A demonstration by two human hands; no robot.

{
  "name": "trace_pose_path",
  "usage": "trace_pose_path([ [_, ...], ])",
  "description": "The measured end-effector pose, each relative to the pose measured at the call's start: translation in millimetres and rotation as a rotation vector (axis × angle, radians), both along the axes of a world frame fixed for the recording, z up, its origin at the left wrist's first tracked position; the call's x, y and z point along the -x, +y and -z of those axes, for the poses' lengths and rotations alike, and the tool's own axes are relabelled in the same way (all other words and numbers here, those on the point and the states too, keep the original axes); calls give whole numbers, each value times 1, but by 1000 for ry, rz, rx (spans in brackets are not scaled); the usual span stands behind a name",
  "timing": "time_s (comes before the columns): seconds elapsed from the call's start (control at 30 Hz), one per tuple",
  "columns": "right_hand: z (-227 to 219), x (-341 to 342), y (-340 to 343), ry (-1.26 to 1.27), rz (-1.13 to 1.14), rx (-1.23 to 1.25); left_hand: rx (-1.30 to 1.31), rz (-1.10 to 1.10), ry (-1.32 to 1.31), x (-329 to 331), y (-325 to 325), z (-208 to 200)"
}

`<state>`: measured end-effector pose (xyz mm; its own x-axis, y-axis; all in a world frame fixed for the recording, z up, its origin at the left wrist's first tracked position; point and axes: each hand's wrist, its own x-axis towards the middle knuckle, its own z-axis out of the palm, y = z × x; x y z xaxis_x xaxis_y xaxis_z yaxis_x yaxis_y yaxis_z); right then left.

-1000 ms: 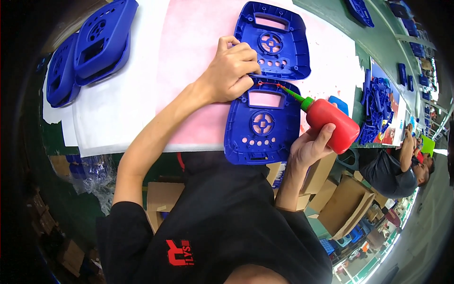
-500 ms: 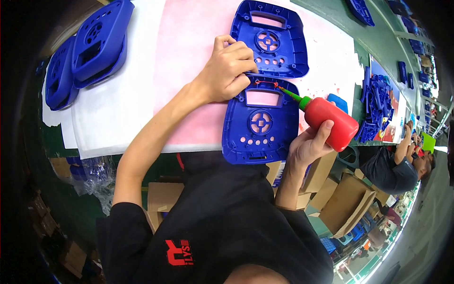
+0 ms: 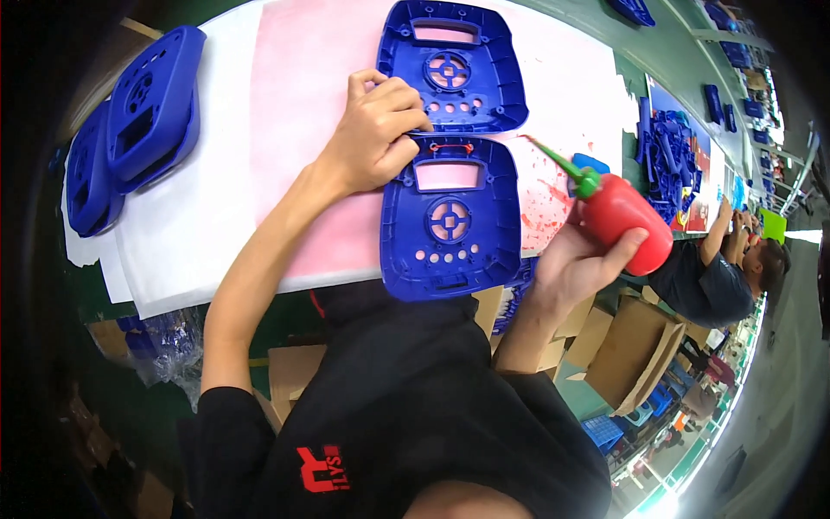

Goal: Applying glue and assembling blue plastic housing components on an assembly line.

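Two blue plastic shells lie inner side up, one beyond the other. My left hand (image 3: 376, 130) has its fingers curled round the upper left corner of the near shell (image 3: 494, 216), close to the lower edge of the far shell (image 3: 494, 82). A thin red line (image 3: 451, 148) runs between small posts above the near shell's rectangular window. Held in my right hand (image 3: 575, 268) is a red squeeze bottle (image 3: 631, 227), tilted, its long green nozzle (image 3: 558, 158) pointing up and left. The red-stained tip is to the right of the near shell, apart from it.
Several blue shells (image 3: 156, 112) are stacked at the left of the white, pink-stained sheet (image 3: 285, 104). A small blue piece (image 3: 590, 163) sits behind the bottle. Rightward are a pile of blue parts (image 3: 667, 160) and another person (image 3: 709, 272). Cardboard boxes (image 3: 631, 355) stand below the table.
The nozzle tip has left the near shell's top edge and moved right, with the bottle swinging right. My left hand stays at the same corner. The whole view has shifted slightly.
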<state>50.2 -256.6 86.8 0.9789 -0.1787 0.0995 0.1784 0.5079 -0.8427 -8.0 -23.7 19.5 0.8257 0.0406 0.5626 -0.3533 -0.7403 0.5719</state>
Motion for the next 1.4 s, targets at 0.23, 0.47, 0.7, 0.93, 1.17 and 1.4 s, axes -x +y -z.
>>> trace_pose_path([
  [0.23, -67, -39, -43, 126, -518, -891, 6, 39, 16, -6, -3, -1],
  [0.47, -91, -84, -69, 107, -626, -1065, -21, 25, -3, -6, 0, -7],
  [0.7, -37, -163, -79, 211, -678, 1089, -36, 10, 9, -5, -2, -10],
  [0.93, -3, -180, -58, 23, -618, 1994, -18, 5, 23, -10, -8, -12],
  [1.17, -21, -216, -75, -91, -305, 2044, -33, 1, 56, -9, -5, -15],
  [1.4, 24, -271, -120, -141, 11, 2271, -6, 15, 60, -10, -3, -12],
])
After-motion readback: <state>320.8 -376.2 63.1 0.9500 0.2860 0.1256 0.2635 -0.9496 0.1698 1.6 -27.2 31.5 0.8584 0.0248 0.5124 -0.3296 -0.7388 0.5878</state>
